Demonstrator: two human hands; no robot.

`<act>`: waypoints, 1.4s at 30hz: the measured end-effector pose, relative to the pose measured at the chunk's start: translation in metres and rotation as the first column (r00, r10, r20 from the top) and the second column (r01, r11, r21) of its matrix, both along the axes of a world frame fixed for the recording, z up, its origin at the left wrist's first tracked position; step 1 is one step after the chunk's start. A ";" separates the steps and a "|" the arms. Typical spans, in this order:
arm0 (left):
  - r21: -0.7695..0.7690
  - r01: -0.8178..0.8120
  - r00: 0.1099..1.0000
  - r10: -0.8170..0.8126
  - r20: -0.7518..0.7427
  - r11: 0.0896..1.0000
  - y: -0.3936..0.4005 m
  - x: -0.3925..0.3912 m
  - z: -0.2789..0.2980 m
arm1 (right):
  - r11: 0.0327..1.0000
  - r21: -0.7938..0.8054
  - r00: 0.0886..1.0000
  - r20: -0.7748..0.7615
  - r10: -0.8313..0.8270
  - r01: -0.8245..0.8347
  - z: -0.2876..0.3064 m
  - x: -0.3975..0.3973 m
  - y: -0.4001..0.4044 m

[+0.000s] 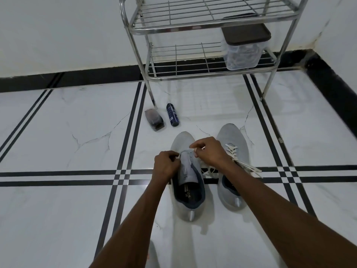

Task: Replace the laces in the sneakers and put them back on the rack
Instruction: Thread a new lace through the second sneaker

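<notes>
Head-worn view, facing forward and down, floor (pixel 58 209) near

White marble-look floor tiles (pixel 58 132) with black double stripes meet white walls (pixel 58 26) above a black skirting (pixel 77 78).

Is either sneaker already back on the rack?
No: both sneakers, left and right, stand on the floor before the rack.

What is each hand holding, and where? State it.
Both pinch the white flat lace at the left grey sneaker's front eyelets: left hand one end, right hand the other.
</notes>
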State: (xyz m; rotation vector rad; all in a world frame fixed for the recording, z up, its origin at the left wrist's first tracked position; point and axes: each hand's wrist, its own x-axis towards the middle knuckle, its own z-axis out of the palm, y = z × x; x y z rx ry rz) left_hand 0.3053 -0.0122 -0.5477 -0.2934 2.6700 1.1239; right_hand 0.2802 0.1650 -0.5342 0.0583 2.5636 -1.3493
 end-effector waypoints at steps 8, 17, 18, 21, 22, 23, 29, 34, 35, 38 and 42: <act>0.100 -0.039 0.999 0.038 0.014 0.994 0.005 -0.006 -0.011 | 0.988 0.148 0.991 -0.113 0.067 -0.049 -0.016 0.001 -0.008; 0.244 -0.102 0.995 0.096 0.034 0.964 0.004 -0.003 -0.018 | 0.983 0.185 0.987 -0.153 0.042 -0.013 -0.031 0.002 -0.018; 0.261 -0.108 0.994 0.102 0.036 0.959 0.004 -0.003 -0.018 | 0.985 0.175 0.986 -0.164 0.024 0.006 -0.033 0.002 -0.019; 0.291 -0.111 0.994 0.105 0.036 0.950 0.006 -0.001 -0.020 | 0.977 0.211 0.985 -0.170 0.004 0.033 -0.030 0.005 -0.021; 0.290 -0.108 0.994 0.103 0.032 0.951 0.007 0.000 -0.020 | 0.971 0.238 0.985 -0.172 0.007 0.034 -0.029 0.006 -0.021; 0.288 -0.105 0.994 0.100 0.031 0.952 0.006 0.000 -0.021 | 0.963 0.269 0.985 -0.173 0.012 0.036 -0.029 0.006 -0.023; 0.299 -0.107 0.994 0.106 0.020 0.948 0.007 0.000 -0.022 | 0.920 0.393 0.986 -0.155 0.064 0.002 -0.032 0.006 -0.029; 0.314 -0.064 0.998 0.063 0.012 0.947 0.005 0.002 -0.024 | 0.963 0.232 0.986 -0.129 -0.110 0.138 -0.041 0.011 -0.030; 0.330 -0.082 0.997 0.078 0.026 0.940 0.005 0.002 -0.025 | 0.966 0.201 0.983 -0.113 -0.146 0.166 -0.043 0.011 -0.030; 0.380 -0.176 0.984 0.149 0.099 0.908 0.006 0.001 -0.022 | 0.974 0.110 0.979 -0.071 -0.192 0.199 -0.045 0.009 -0.030; 0.313 -0.162 0.987 0.159 0.036 0.936 0.007 -0.001 -0.023 | 0.986 0.043 0.986 -0.030 -0.161 0.163 -0.047 0.006 -0.025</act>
